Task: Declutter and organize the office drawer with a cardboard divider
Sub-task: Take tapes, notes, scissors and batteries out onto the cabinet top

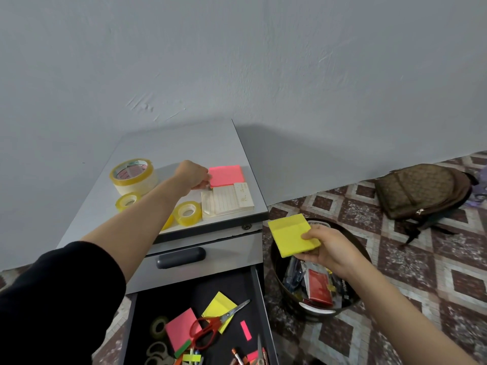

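The black open drawer [259,293] at the bottom holds red-handled scissors [210,326], pink and yellow sticky pads, tape rolls and pens. On the grey cabinet top [179,146] my left hand [192,176] pinches the left edge of a pink sticky pad [227,175]. My right hand [329,248] holds a yellow sticky pad [290,233] in the air to the right of the cabinet, above a round bin [279,280].
On the cabinet top lie a large tape roll [133,175], smaller yellow tape rolls [187,212] and white note pads [228,198]. The bin holds packets and scraps. A brown backpack [421,191] lies on the patterned floor at the right.
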`<state>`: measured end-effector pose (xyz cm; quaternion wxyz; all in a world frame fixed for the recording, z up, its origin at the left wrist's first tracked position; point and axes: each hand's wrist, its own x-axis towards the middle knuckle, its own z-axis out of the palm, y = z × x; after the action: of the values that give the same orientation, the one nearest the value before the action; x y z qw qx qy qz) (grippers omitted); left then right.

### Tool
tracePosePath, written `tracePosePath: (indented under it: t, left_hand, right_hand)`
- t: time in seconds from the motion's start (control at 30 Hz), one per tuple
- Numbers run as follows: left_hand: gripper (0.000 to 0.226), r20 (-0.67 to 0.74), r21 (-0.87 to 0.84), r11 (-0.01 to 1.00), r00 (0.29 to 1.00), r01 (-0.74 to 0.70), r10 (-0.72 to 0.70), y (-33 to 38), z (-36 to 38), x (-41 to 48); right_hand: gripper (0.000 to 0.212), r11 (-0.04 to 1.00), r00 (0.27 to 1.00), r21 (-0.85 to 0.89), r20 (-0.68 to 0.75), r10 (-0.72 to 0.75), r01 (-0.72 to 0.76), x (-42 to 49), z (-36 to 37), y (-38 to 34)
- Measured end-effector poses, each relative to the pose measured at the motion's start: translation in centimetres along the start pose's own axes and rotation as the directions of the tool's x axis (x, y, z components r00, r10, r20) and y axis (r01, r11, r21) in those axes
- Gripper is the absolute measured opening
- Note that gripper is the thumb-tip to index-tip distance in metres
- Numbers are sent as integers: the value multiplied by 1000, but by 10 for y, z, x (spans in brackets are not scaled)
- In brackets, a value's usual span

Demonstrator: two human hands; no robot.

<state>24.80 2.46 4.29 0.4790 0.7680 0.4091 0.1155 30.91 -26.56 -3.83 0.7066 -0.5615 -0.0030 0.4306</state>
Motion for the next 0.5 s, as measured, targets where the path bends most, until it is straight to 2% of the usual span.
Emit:
tracePosePath:
  t: [0.1, 0.17, 0.23, 0.3, 0.47, 0.5]
  left_hand:
    - [11, -58, 28, 999, 998, -17, 18, 0, 1, -9]
    - [27, -66, 61, 996, 995, -71, 75, -5, 1, -14]
    - [30, -77, 85, 986, 985, -146, 152, -10, -1, -26]
    - [29, -95, 94, 975, 973, -203, 211, -14, -2, -38]
    - [27, -95, 145, 940, 941, -308, 324, -24, -10, -68]
    - [27, -94, 156, 935, 938, -318, 335, -27, -13, -73]
  right_hand:
    - [51, 999, 997, 11, 62, -38, 37, -3, 7, -4]
    - [63, 998, 992, 9, 114, -62, 61, -7, 13, -7]
    - [55, 996, 986, -39, 146, -75, 81, -12, 22, -10]
    - [36, 990, 988, -104, 129, -79, 92, -14, 29, -14]
    - [2, 977, 994, -199, -66, -86, 72, -14, 46, -29]
    - [5, 978, 992, -197, -88, -89, 70, -12, 50, -32]
